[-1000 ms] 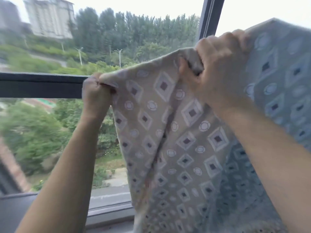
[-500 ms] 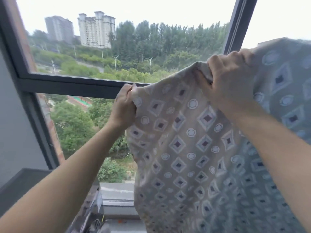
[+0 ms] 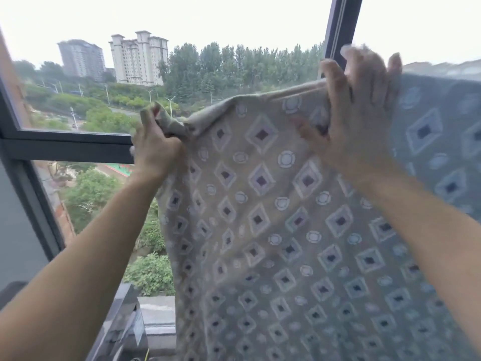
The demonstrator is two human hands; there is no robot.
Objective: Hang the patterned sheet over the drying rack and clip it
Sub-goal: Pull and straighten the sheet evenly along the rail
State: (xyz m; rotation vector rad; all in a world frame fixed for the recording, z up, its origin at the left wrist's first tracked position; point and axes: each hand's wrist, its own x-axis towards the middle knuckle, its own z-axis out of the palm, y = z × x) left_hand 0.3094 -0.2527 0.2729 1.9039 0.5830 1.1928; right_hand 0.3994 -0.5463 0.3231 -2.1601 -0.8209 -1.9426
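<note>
The patterned sheet (image 3: 273,217), beige-grey with diamonds and circles, hangs in front of the window and fills the right half of the view. My left hand (image 3: 156,149) grips its bunched top corner at the left. My right hand (image 3: 356,121) is raised higher at the right, with its fingers hooked over the sheet's top edge and its thumb against the cloth; it is blurred. Between my hands the top edge runs nearly taut. No drying rack or clip shows.
A dark window frame bar (image 3: 65,147) runs across behind my left hand, and a vertical frame post (image 3: 338,29) stands behind my right hand. A grey sill ledge (image 3: 156,316) lies below. Trees and tower blocks are outside.
My hands have moved apart, spreading the top edge of the sheet wider. My right hand has risen and its fingers have loosened from a fist.
</note>
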